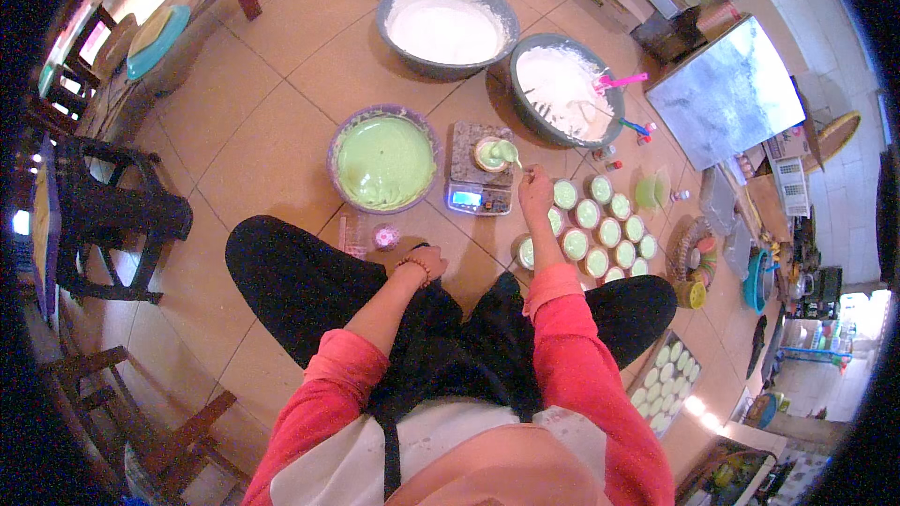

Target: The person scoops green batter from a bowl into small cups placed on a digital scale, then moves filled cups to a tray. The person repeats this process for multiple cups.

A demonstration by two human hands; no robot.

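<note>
My right hand (536, 186) grips the handle of a batter-coated spoon (504, 151), its head over a paper cup (488, 157) of green batter. That cup stands on a digital kitchen scale (481, 176) with a lit display. Left of the scale is a purple-rimmed bowl (329, 165) of green batter. My left hand (430, 263), with a beaded bracelet at the wrist, rests near my knees; whether it holds anything cannot be made out. Just beyond it sit a pink patterned stack of paper cups (386, 237) and a clear container (352, 235). Filled cups (575, 244) stand grouped beside my right forearm.
Basins of white batter (450, 70) (520, 109) stand ahead, one with a pink spatula (622, 81). Small bottles (645, 133) and a green measuring jug (652, 190) are at the right. A tray (664, 383) of green cups lies by my right knee; a dark plastic stool (123, 214) stands left.
</note>
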